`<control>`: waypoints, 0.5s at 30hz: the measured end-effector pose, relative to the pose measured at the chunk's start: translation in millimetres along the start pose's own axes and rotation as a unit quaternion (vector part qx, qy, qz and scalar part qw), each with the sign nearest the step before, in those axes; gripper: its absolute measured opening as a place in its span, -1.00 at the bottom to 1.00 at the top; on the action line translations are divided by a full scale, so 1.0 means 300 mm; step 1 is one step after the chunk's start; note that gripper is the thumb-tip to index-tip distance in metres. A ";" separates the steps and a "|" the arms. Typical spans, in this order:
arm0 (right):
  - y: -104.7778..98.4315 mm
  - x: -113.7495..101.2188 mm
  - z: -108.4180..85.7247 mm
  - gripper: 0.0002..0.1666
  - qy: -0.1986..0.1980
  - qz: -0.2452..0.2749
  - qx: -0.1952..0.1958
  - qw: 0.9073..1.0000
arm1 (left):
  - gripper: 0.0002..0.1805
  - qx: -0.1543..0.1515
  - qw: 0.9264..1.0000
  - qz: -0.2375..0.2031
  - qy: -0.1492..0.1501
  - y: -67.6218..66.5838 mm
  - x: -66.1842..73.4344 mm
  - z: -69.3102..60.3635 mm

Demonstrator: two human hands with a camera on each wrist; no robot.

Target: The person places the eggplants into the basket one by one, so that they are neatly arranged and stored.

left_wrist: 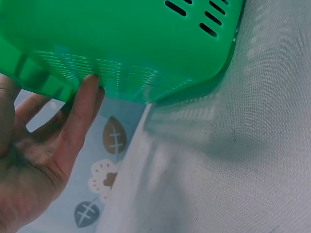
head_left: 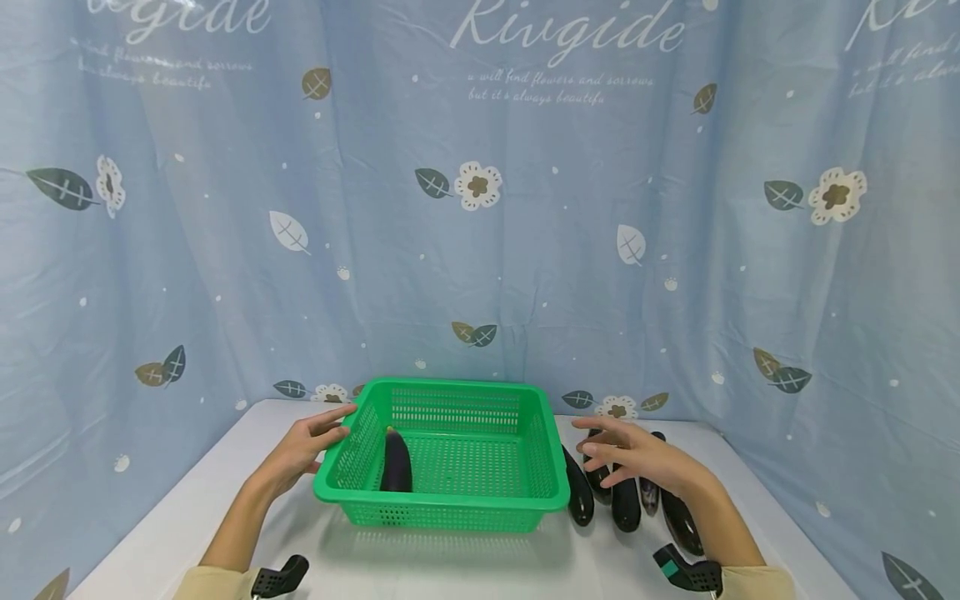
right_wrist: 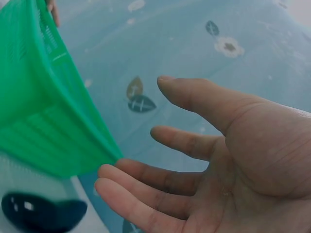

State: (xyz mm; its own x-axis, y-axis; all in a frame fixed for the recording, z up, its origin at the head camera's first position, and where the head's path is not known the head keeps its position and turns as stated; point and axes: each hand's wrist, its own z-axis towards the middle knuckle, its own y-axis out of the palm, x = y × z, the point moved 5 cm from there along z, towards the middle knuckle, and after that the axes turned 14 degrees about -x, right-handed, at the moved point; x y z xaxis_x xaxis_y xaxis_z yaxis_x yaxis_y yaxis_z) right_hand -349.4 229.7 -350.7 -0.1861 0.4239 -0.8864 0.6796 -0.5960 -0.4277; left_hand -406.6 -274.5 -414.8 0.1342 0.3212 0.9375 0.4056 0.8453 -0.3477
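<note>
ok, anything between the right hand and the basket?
Nothing visible; a gap separates the right hand from the green basket. The nearest loose eggplant lies on the table beside the basket, lower than the fingertips in the right wrist view.

Beyond the fingers (left_wrist: 80, 111) and to either side of them hangs a pale blue, softly creased fabric curtain (head_left: 555, 292). High above the fingers it bears white cursive "Rivgide" lettering (head_left: 567, 33). White-petalled, brown-centred flowers (head_left: 477, 185) and green, brown and white printed leaves (head_left: 631, 244) are scattered lower. Beneath the fingers spreads a flat white surface (head_left: 420, 575), finely textured.
</note>
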 end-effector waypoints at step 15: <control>-0.062 0.119 -0.105 -0.24 0.043 0.019 0.049 0.998 | -0.30 -0.006 1.000 -0.004 0.004 0.000 -0.002 0.001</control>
State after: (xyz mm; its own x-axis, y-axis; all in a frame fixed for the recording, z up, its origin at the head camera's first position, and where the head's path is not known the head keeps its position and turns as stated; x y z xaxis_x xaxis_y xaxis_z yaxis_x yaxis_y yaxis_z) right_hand -346.4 277.4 -368.9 -0.0974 0.4540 -0.8856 0.6121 -0.6743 -0.4130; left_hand -407.1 -274.5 -415.5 0.1377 0.3109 0.9404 0.4172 0.8429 -0.3397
